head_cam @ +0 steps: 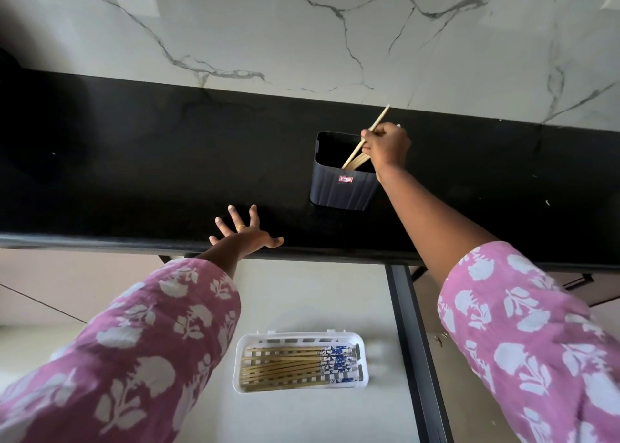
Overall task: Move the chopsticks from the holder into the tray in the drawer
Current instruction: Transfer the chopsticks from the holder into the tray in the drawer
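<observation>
Right hand [389,145]: closed around chopsticks [360,147] in the holder [339,187]
Left hand [243,231]: splayed wide on the counter [134,174], empty
Advice: lift straight out, then lay parallel in tray [364,362]

Right hand [389,145] closed around a pale chopstick [375,130], its upper end tilted toward the marble wall [302,23], lower end inside the dark holder [342,187] on the black countertop [134,160]. More chopsticks lean in the holder. Left hand [243,232], fingers spread, at the countertop's near edge. Below, a white tray [364,368] in the open drawer [375,301] holds chopsticks lying side by side.
</observation>
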